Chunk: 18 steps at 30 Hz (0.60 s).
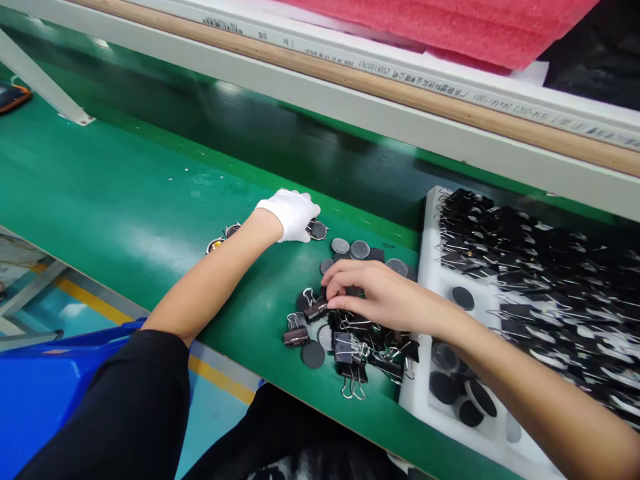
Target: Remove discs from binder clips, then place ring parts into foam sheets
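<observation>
Right grip (350, 287) pinching black binder clip (316, 308) | left grip (293, 213) gloved, closure unclear, on disc (318, 230)

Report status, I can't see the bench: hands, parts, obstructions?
Left hand, gloved, on clipped disc. Right hand, bare, fingers in binder clip pile. Loose discs between the hands; nothing blocking.

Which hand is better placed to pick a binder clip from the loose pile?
Right. The right hand already rests on the clips; the gloved left hand is farther off, on a disc.
</observation>
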Each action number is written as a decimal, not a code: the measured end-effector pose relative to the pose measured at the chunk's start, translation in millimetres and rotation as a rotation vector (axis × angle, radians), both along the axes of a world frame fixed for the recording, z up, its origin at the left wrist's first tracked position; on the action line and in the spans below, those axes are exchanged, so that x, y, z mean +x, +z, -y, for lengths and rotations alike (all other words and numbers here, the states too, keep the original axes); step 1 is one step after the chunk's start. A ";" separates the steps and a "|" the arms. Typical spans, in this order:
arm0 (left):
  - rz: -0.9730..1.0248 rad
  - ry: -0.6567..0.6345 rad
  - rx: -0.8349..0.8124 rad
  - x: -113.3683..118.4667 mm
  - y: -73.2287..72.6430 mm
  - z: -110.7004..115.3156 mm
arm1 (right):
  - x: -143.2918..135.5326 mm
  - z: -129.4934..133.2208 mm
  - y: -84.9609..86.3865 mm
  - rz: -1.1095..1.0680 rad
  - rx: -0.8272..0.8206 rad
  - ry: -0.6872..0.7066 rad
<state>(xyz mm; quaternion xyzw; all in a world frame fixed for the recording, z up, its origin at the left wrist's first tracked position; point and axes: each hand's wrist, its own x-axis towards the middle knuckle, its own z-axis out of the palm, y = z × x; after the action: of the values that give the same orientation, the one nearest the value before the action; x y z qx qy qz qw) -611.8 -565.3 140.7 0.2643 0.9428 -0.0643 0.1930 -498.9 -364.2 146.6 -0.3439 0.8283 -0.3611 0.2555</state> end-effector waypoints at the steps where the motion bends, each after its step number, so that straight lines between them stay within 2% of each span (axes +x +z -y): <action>1: -0.009 -0.007 0.000 -0.3 -0.1 0.3 | -3.1 -0.4 0.2 0.004 -0.040 -0.040; 4: -0.021 -0.015 -0.001 -0.6 0.6 2.0 | -12.6 0.6 -0.4 0.033 -0.081 -0.180; 7: -0.011 -0.003 -0.006 0.1 2.9 2.9 | -27.4 3.7 -6.9 -0.019 -0.002 -0.363; 10: 0.016 0.050 -0.043 0.0 5.5 3.2 | -52.9 10.1 -22.9 -0.099 0.033 -0.624; 14: 0.020 0.134 -0.097 -2.5 7.7 4.7 | -89.7 21.8 -49.2 0.102 -0.125 -0.951; 16: 0.020 0.151 -0.101 -4.0 8.1 5.9 | -99.2 25.1 -55.8 0.124 -0.111 -0.987; 18: 0.019 0.150 -0.096 -5.0 8.0 6.8 | -101.9 25.1 -55.3 -0.034 0.060 -0.926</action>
<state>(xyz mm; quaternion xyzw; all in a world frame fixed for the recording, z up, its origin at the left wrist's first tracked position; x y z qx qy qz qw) -616.8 -572.1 148.7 0.1841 0.9539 -0.0922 0.2184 -600.8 -389.2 91.3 0.0639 0.9088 -0.4074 0.0635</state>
